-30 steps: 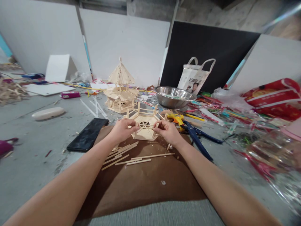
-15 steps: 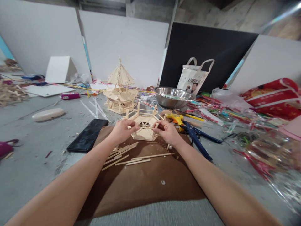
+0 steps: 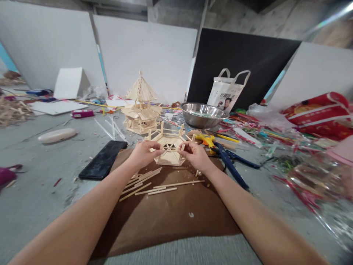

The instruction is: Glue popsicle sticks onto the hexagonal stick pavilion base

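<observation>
A hexagonal wooden-stick model base (image 3: 169, 160) with short upright posts sits on the brown sheet (image 3: 168, 217). At its near side, a thin wooden stick (image 3: 173, 149) spans between two front posts. My left hand (image 3: 145, 152) pinches the stick's left end, by a front post. Closed at the opposite end is my right hand (image 3: 196, 155), its thumb and fingers against the stick and the right front post. My fingers hide both ends of the stick. Loose wooden sticks (image 3: 143, 178) lie in front of the base.
Behind stands a stick pavilion (image 3: 141, 110) with a pointed roof. A phone (image 3: 103, 160) lies to the left. On the right are a yellow glue gun (image 3: 206, 140), blue-handled cutters (image 3: 230, 162), a metal bowl (image 3: 204, 116) and strewn scraps. A white bag (image 3: 226, 94) stands farther back.
Both hands stay at the front of the base with the stick between them. The whole view has tilted very slightly; nothing else visibly moves.
</observation>
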`<state>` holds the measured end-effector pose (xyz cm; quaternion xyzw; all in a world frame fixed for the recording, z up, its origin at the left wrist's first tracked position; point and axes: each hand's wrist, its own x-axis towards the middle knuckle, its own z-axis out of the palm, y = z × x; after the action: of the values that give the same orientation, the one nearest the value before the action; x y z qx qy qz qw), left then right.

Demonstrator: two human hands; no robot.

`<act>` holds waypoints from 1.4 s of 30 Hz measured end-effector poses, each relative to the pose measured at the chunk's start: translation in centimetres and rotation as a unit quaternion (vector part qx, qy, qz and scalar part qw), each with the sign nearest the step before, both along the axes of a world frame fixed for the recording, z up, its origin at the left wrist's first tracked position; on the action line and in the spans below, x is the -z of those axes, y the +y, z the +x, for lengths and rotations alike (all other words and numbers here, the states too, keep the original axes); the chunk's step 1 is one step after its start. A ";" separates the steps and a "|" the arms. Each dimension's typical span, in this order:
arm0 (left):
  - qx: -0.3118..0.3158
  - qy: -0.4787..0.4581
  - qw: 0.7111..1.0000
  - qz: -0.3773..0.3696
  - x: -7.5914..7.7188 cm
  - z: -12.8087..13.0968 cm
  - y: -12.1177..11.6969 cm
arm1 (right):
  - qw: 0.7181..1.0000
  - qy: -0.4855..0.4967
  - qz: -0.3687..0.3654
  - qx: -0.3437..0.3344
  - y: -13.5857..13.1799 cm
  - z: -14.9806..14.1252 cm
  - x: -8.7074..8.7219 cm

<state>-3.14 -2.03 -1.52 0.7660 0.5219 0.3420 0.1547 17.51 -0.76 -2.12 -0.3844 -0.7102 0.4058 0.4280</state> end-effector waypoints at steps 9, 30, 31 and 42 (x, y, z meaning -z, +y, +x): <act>-0.005 -0.005 1.000 0.006 0.1 0.1 0.0 | 1.000 -0.001 -0.008 0.009 0.1 -0.1 0.1; 0.002 0.011 0.996 0.089 -0.6 0.1 -0.7 | 0.871 -0.261 0.391 0.143 -1.2 -0.6 -0.1; 0.000 0.000 0.994 0.106 -0.8 0.1 -0.8 | 0.873 -0.252 0.392 0.145 -1.2 -0.5 -0.1; -0.078 -0.147 0.978 0.124 -1.2 0.8 -2.1 | 0.884 -0.182 0.401 0.156 -1.6 0.0 -0.3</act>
<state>-2.38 -4.11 -0.29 0.6776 0.5054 0.5235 0.1063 17.54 -2.31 -1.80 -0.3529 -0.8086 -0.0624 0.4666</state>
